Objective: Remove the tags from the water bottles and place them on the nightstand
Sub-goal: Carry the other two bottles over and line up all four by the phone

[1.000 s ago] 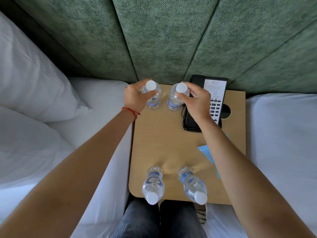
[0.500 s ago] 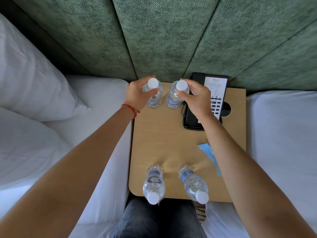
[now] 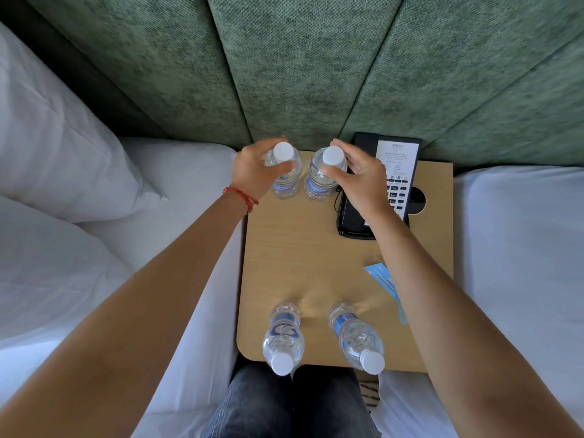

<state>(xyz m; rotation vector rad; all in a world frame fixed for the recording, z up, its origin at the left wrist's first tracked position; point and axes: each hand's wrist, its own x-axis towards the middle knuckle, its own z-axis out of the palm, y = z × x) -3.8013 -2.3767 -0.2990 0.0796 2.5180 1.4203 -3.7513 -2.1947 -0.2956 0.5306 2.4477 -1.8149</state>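
Observation:
Four clear water bottles with white caps stand on the wooden nightstand [image 3: 300,248]. My left hand [image 3: 252,172] grips the far-left bottle [image 3: 286,181] around its shoulder. Beside it stands the far-right bottle [image 3: 319,184]; my right hand [image 3: 360,178] is loosely spread around it, with the thumb touching its shoulder and the fingers off the cap. Two more bottles, the near-left bottle [image 3: 282,339] and the near-right bottle [image 3: 358,339], stand at the front edge. Light blue tags [image 3: 384,279] lie on the nightstand, partly hidden under my right forearm.
A black desk phone [image 3: 398,172] with a white card lies at the back right, beside a round hole [image 3: 417,200] in the top. White beds flank the nightstand, with pillows [image 3: 63,153] on the left. A green padded headboard [image 3: 300,74] rises behind. My legs are below the front edge.
My right hand has loosened from a pinch at the far-right bottle's neck to spread fingers. Both far bottles stay in place; my left hand keeps its grip.

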